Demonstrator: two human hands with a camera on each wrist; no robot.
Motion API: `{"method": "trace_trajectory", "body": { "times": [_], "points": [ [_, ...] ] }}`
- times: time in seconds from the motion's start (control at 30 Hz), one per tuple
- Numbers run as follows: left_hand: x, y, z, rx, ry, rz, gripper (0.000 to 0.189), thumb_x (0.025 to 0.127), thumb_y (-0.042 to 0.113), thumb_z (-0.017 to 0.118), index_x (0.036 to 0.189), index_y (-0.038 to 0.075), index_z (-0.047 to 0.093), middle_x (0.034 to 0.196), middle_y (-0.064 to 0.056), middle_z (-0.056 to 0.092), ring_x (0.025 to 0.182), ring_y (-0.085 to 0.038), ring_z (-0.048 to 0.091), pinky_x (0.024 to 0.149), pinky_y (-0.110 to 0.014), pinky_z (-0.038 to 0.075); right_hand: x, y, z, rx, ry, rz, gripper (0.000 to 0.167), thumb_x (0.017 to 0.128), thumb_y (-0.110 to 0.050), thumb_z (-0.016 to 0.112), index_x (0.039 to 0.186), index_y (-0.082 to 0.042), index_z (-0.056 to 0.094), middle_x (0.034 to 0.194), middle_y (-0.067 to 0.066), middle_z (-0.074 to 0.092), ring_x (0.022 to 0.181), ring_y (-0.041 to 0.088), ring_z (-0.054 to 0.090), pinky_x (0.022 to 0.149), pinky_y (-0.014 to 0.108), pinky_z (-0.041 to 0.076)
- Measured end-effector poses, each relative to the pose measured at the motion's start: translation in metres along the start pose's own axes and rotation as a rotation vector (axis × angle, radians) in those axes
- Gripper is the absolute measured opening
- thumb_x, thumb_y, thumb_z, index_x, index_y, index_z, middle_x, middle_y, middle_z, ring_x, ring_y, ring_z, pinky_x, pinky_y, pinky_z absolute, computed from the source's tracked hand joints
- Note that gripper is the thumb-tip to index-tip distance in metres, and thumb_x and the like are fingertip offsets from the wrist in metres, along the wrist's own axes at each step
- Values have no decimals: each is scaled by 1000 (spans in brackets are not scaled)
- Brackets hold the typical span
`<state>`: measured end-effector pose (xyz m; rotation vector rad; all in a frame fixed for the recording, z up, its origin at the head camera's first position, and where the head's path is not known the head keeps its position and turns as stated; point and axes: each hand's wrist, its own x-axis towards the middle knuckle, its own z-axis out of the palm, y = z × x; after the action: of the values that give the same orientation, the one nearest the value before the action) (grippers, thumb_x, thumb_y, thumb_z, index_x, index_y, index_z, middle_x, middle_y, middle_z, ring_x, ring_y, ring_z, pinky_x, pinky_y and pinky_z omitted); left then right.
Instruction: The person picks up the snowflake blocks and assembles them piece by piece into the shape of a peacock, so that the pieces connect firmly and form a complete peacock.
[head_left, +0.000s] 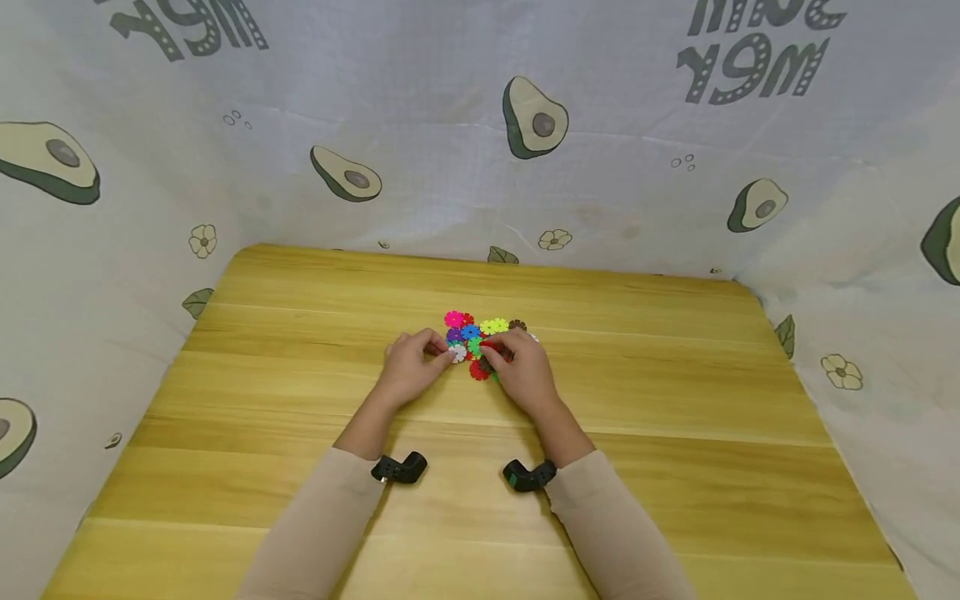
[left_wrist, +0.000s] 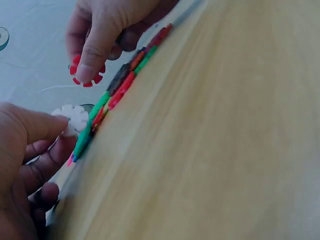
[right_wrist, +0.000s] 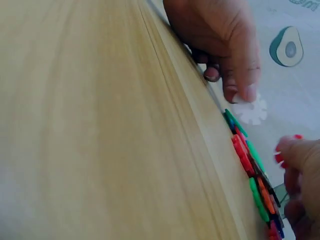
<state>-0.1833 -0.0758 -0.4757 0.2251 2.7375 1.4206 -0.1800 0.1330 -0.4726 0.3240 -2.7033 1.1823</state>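
My left hand (head_left: 408, 368) pinches a white snowflake disc (head_left: 457, 354), a flat round plastic piece with a notched rim, between thumb and forefinger. My right hand (head_left: 523, 371) pinches a red snowflake disc (left_wrist: 97, 78), its middle covered by the thumb in the left wrist view. Both discs are held up off the wood, close together. Between and below the hands lies a low pile of snowflake discs, with a blue disc (head_left: 470, 332), a pink disc (head_left: 453, 319), a yellow disc (head_left: 498, 326) and a green disc (right_wrist: 258, 200) among them. The right hand hides part of the pile.
The pile lies on a wooden table (head_left: 637, 400) toward its far half. A pale cloth (head_left: 435, 100) printed with avocados and flowers hangs behind the table and along both sides. Each wrist wears a black band camera (head_left: 401, 469).
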Motion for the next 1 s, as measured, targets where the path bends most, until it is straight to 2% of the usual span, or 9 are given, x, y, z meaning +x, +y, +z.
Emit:
{"method": "trace_trajectory", "body": {
  "times": [0.1, 0.23, 0.43, 0.53, 0.63, 0.77, 0.87, 1.0],
  "points": [
    [-3, 2, 0, -120, -19, 0, 15, 95, 25, 72, 101, 12, 68, 96, -5, 73, 93, -21, 60, 99, -39, 40, -3, 2, 4, 158, 38, -47, 15, 96, -16, 73, 107, -7, 77, 100, 9, 72, 86, 20, 66, 74, 24, 56],
    [-5, 6, 0, -311, -46, -39, 18, 96, 21, 71, 107, 7, 68, 97, -9, 73, 85, -16, 62, 78, -27, 50, -6, 2, 9, 332, 31, -89, 18, 96, -11, 72, 112, -3, 76, 103, 14, 75, 89, 25, 73, 78, 19, 59],
    [-5, 6, 0, -454, 14, -68, 17, 94, 19, 69, 105, 5, 69, 90, -6, 72, 82, -11, 60, 72, -22, 47, -7, 1, 12, 424, 43, -97, 14, 95, -8, 72, 106, -2, 76, 101, 16, 76, 85, 18, 73, 77, 19, 60],
    [-5, 5, 0, -468, 26, -59, 16, 93, 18, 69, 102, 5, 69, 84, -1, 72, 79, -10, 59, 70, -22, 46, -6, 3, 13, 418, 43, -123, 12, 94, -6, 73, 104, -2, 77, 100, 16, 76, 86, 15, 73, 77, 18, 60],
    [-5, 4, 0, -470, 17, -54, 16, 93, 18, 69, 101, 4, 69, 82, -1, 71, 77, -10, 57, 68, -21, 44, -5, 5, 12, 386, 60, -180, 11, 93, -5, 73, 102, -4, 78, 100, 14, 77, 89, 18, 72, 80, 19, 59],
    [-4, 4, 0, -485, 12, -62, 17, 94, 17, 71, 102, 2, 69, 85, -12, 71, 76, -12, 56, 67, -20, 44, -4, 8, 11, 300, 96, -279, 11, 91, -3, 74, 100, -5, 80, 100, 12, 78, 95, 26, 72, 86, 27, 61],
    [-4, 4, 0, -495, 23, -60, 18, 94, 16, 72, 102, 0, 69, 88, -19, 71, 76, -12, 57, 66, -19, 44, -4, 7, 10, 232, 100, -327, 12, 92, -2, 73, 101, -5, 80, 101, 12, 77, 97, 28, 72, 88, 35, 62],
    [-4, 3, 0, -512, 36, -55, 17, 93, 14, 73, 101, -1, 69, 83, -12, 71, 75, -12, 59, 66, -18, 46, -4, 6, 9, 164, 97, -350, 14, 92, -2, 73, 104, -4, 80, 101, 12, 76, 96, 27, 71, 86, 39, 62]
  ]
}}
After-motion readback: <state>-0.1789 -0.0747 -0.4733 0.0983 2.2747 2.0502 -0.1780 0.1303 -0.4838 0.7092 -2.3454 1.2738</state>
